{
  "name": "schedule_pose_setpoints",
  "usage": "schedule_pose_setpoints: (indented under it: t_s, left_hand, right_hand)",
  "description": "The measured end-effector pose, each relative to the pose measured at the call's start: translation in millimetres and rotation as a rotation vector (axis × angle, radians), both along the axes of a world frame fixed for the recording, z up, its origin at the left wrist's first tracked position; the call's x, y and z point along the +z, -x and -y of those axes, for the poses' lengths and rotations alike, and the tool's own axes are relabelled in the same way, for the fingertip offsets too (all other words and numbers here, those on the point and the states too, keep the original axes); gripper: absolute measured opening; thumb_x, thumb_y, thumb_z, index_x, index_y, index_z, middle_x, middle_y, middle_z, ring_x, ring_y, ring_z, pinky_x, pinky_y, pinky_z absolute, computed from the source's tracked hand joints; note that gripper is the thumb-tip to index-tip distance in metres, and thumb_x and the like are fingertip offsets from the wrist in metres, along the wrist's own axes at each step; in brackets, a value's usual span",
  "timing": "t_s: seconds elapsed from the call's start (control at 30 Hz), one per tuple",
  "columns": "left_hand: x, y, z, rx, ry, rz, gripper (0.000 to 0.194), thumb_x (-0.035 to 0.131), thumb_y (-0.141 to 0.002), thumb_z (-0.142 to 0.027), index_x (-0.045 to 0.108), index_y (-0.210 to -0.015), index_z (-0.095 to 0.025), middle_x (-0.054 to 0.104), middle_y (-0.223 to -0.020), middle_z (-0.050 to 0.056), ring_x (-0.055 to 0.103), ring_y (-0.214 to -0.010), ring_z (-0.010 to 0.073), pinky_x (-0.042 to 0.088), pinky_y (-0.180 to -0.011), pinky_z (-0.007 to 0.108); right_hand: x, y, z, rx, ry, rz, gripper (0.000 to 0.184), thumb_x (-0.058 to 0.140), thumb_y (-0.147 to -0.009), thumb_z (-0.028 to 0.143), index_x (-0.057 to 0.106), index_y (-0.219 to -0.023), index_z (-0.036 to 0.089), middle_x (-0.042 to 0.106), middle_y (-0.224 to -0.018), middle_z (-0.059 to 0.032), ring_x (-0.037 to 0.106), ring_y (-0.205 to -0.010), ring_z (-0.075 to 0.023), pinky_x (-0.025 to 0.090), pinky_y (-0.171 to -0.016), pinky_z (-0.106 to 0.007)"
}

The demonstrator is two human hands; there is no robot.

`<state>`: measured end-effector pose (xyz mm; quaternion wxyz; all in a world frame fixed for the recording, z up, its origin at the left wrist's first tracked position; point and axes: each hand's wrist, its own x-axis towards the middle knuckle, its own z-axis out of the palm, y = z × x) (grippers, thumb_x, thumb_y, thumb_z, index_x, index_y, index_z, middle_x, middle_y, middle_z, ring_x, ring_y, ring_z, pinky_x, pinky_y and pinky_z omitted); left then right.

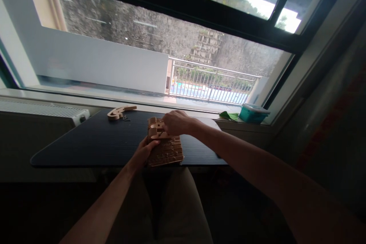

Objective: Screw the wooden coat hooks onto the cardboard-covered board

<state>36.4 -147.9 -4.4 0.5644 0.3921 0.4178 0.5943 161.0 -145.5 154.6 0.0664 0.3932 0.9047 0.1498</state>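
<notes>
Near the front edge of the dark table is a brown, rough-surfaced block (166,153) with ribbed edges. Smooth, lighter wooden parts (157,136) sit on its far half. My left hand (145,149) grips the block's left side, thumb lying on top. Over the wooden parts, my right hand (175,122) is closed with its fingers pointing down. A thin dark shaft (161,134) shows just below those fingers; its kind is too small to tell, and the rest is hidden in the hand.
A curved wooden piece (121,112) lies at the back of the dark table (85,145), beside several small dark screw-like pieces (126,118). On the right of the sill stand a teal box (253,114) and a green leaf-like thing (229,115). A radiator (42,116) is at left.
</notes>
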Motion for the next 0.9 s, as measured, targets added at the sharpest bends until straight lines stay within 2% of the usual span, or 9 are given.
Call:
schedule_pose_setpoints:
  t_s: [0.07,0.2,0.33,0.4,0.5,0.6,0.7,0.9]
  left_hand:
    - [0.2,-0.2,-0.4,0.007,0.018,0.009,0.032,0.073,-0.058,-0.022,0.065,-0.088,-0.017,0.071,-0.074,-0.001,0.064,-0.066,0.0146,0.050,-0.059,0.022]
    - [0.1,1.5,-2.7,-0.034,0.029,0.027,0.037,0.076,-0.055,-0.022,0.065,-0.090,-0.016,0.071,-0.074,0.001,0.065,-0.066,0.0158,0.050,-0.061,0.024]
    - [-2.0,4.7,-5.0,-0.065,0.028,0.030,0.041,0.078,-0.052,-0.025,0.065,-0.090,-0.015,0.071,-0.077,0.002,0.065,-0.068,0.0165,0.050,-0.063,0.025]
    - [-2.8,5.4,-5.5,-0.080,0.022,0.026,0.042,0.078,-0.053,-0.025,0.065,-0.091,-0.014,0.072,-0.078,0.003,0.065,-0.068,0.0167,0.049,-0.063,0.025]
    - [-3.3,5.0,-5.5,-0.099,0.009,0.033,0.043,0.078,-0.055,-0.026,0.065,-0.094,-0.013,0.072,-0.081,0.004,0.065,-0.071,0.0173,0.049,-0.066,0.026]
    - [-3.5,4.4,-5.0,-0.112,0.005,0.021,0.041,0.078,-0.058,-0.026,0.065,-0.095,-0.014,0.072,-0.084,0.005,0.066,-0.073,0.0172,0.049,-0.068,0.026]
    - [-4.6,4.9,-4.4,-0.115,-0.014,0.018,0.040,0.077,-0.060,-0.026,0.065,-0.096,-0.015,0.072,-0.085,0.004,0.065,-0.074,0.0165,0.049,-0.068,0.026]
    - [-3.7,5.2,-3.4,-0.087,-0.019,-0.008,0.040,0.077,-0.059,-0.025,0.065,-0.096,-0.014,0.072,-0.085,0.004,0.065,-0.074,0.0162,0.049,-0.067,0.024]
  right_hand:
    - [4.6,1.8,0.3,-0.038,0.018,-0.024,0.025,0.046,-0.087,0.027,0.065,-0.096,0.013,0.070,-0.091,-0.0122,0.065,-0.083,-0.0216,0.045,-0.059,-0.027]
    - [14.7,3.1,8.3,0.007,0.044,-0.005,0.033,0.054,-0.083,0.028,0.058,-0.112,0.013,0.069,-0.096,-0.0115,0.065,-0.087,-0.0230,0.046,-0.062,-0.029]
    - [17.8,-2.4,12.0,0.076,-0.030,0.131,0.022,0.056,-0.080,0.013,0.062,-0.101,0.014,0.069,-0.092,-0.0091,0.065,-0.086,-0.0223,0.045,-0.064,-0.029]
    - [13.8,-5.1,11.7,0.152,-0.067,0.150,0.017,0.053,-0.082,0.012,0.064,-0.095,0.014,0.069,-0.092,-0.0086,0.065,-0.085,-0.0223,0.045,-0.063,-0.028]
    - [5.3,-4.4,12.1,0.221,-0.089,0.125,0.019,0.049,-0.086,0.014,0.063,-0.098,0.013,0.069,-0.096,-0.0099,0.066,-0.085,-0.0212,0.045,-0.061,-0.027]
    - [0.4,0.1,13.7,0.190,-0.098,0.110,0.020,0.048,-0.087,0.015,0.062,-0.100,0.012,0.068,-0.100,-0.0122,0.066,-0.086,-0.0207,0.046,-0.062,-0.026]
    - [0.2,2.6,13.8,0.147,-0.088,0.097,0.018,0.051,-0.085,0.017,0.064,-0.096,0.013,0.070,-0.095,-0.0118,0.066,-0.086,-0.0221,0.046,-0.063,-0.027]
    - [1.4,3.8,8.6,-0.006,0.012,0.009,0.021,0.053,-0.082,0.023,0.065,-0.096,0.013,0.070,-0.088,-0.0121,0.066,-0.084,-0.0235,0.046,-0.060,-0.028]
